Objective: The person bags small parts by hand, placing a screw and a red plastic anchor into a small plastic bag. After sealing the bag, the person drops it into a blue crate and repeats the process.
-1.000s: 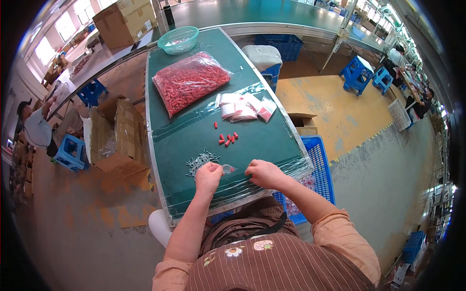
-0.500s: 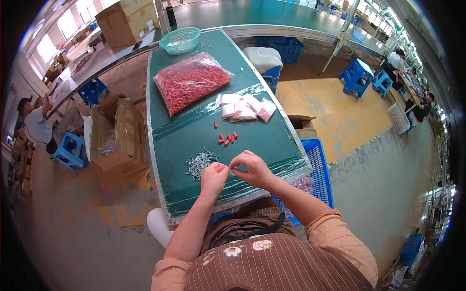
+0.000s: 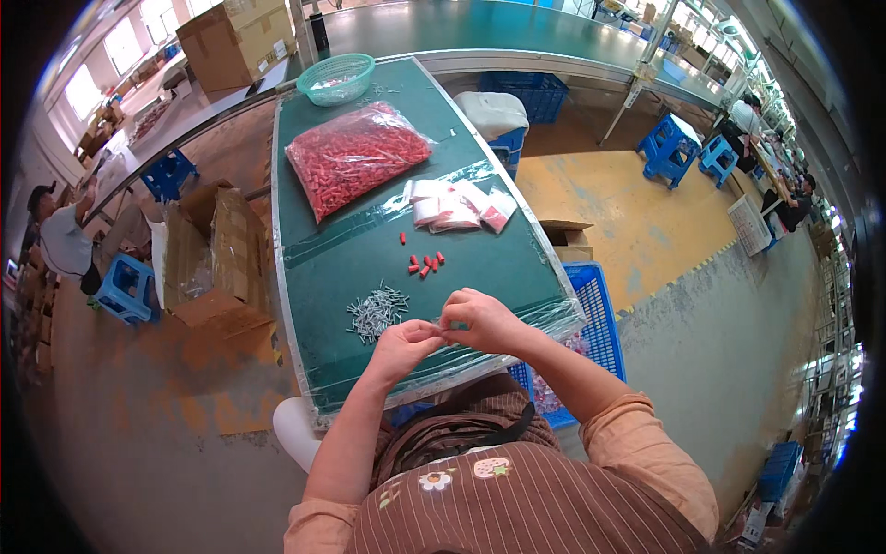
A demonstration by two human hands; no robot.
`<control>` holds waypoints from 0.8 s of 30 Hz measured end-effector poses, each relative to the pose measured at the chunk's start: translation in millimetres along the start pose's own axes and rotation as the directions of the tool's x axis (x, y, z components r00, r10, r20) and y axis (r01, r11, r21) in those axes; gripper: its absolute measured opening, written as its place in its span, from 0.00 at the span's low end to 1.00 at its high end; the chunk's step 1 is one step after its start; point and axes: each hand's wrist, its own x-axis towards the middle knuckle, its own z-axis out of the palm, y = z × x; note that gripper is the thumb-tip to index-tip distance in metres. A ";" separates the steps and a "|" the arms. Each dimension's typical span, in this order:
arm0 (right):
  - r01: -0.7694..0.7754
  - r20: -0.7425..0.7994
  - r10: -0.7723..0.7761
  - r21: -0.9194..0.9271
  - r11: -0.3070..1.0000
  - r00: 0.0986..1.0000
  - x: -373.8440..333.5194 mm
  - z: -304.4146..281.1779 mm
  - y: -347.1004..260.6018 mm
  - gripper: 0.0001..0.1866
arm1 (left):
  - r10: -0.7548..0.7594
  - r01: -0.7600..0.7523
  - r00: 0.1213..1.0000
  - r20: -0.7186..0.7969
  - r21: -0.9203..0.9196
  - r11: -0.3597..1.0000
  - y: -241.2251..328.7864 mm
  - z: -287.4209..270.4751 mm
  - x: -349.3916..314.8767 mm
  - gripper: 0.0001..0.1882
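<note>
Left hand point(image 3: 403, 343) and right hand point(image 3: 480, 319) pinched together over green table point(image 3: 369, 268); held item too small to tell. Screws point(image 3: 376, 311) just left. Red bag point(image 3: 355, 155) far; small packets point(image 3: 457, 208) right.

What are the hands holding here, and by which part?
Both hands, left hand and right hand, meet fingertip to fingertip, pinching something too small to identify; the part held cannot be told.

Green table point(image 3: 369, 268), red-filled bag point(image 3: 355, 152), teal basket point(image 3: 340, 78), seemingly grey screws point(image 3: 377, 312).
</note>
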 end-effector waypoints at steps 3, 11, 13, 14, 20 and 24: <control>-0.023 0.037 0.021 0.053 0.998 0.999 2.1 -11.7 -5.5 0.09 | 0.010 -0.007 0.999 -0.052 0.045 0.999 -10.5 -3.3 1.5 0.05; -0.355 0.170 0.318 0.280 0.892 0.933 -7.4 -25.2 -6.7 0.06 | 0.056 -0.050 0.995 -0.081 0.078 0.996 5.8 4.2 -10.7 0.05; -0.281 0.121 0.256 0.279 0.918 0.959 -10.2 -23.4 -6.0 0.06 | 0.056 -0.050 0.994 -0.094 0.070 0.996 9.9 6.5 -12.6 0.05; -0.205 0.075 0.191 0.275 0.939 0.979 -11.3 -22.8 -5.1 0.06 | 0.067 -0.071 0.994 -0.092 -0.037 0.997 15.4 8.8 -14.6 0.05; -0.047 0.015 0.045 0.334 0.941 0.999 -14.2 -26.6 -4.6 0.05 | 0.125 -0.132 0.991 -0.056 -0.130 0.983 15.6 9.6 -11.6 0.06; -0.133 0.043 0.126 0.368 0.920 0.991 -19.5 -33.9 -10.0 0.07 | 0.139 -0.147 0.988 -0.059 -0.143 0.979 26.6 16.5 -13.8 0.04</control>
